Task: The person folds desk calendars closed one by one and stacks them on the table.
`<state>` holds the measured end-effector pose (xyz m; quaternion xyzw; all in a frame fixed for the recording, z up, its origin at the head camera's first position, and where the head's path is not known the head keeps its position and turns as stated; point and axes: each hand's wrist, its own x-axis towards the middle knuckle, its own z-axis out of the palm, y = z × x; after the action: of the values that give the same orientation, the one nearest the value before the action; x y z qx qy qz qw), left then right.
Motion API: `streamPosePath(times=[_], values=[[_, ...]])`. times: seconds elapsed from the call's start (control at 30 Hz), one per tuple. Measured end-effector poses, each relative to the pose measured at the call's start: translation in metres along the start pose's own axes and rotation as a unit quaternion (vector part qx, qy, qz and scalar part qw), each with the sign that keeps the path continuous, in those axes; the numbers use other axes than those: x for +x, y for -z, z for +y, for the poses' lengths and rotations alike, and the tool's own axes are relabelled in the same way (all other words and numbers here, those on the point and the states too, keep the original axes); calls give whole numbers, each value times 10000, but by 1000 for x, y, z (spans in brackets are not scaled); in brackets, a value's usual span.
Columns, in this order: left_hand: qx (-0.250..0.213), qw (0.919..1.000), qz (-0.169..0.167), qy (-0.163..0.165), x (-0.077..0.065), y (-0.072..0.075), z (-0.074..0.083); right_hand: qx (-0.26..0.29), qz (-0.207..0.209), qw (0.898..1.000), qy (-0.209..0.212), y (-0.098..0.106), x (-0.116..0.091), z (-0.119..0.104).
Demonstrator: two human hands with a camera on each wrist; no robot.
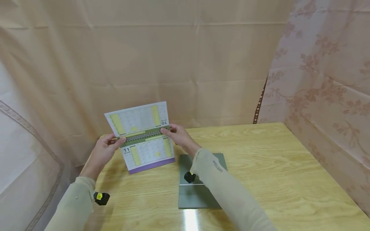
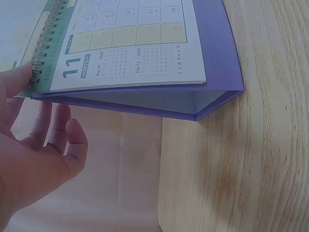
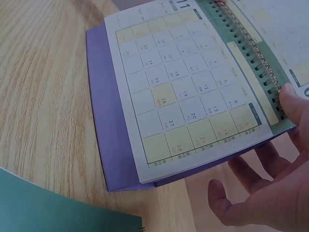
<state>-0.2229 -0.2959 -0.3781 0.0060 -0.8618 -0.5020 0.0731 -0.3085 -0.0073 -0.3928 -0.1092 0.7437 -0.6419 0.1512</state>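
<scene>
A spiral-bound desk calendar (image 1: 148, 150) with a purple stand is spread at its coil, the November page facing down toward me and the October page upside down above. My left hand (image 1: 107, 149) pinches the left end of the coil edge, thumb on top and fingers behind. At the right end, my right hand (image 1: 181, 136) pinches the same edge. The wrist views show the purple base (image 2: 224, 53) forming an open-sided wedge, with the left thumb (image 2: 18, 79) and right thumb (image 3: 292, 99) beside the coil. Whether the base touches the table cannot be told.
A dark green flat item (image 1: 196, 197) with a coiled edge lies on the wooden table (image 1: 260, 166), partly hidden under my right forearm. Beige curtain cloth (image 1: 185, 64) hangs behind the table. Patterned cloth (image 1: 326, 96) hangs on the right.
</scene>
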Motion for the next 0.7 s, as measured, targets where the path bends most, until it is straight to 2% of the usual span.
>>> streamPosePath(times=[0.3,0.53,0.7], values=[[127,9996,-199,-135,4,-1,2,-327,156,9977,573,3,0,1],[265,9991,-139,-302,5,-1,2,-410,538,9911,1147,9,-6,-7],[413,9978,-100,-507,3,0,5,-388,652,9894,1241,13,-9,-9]])
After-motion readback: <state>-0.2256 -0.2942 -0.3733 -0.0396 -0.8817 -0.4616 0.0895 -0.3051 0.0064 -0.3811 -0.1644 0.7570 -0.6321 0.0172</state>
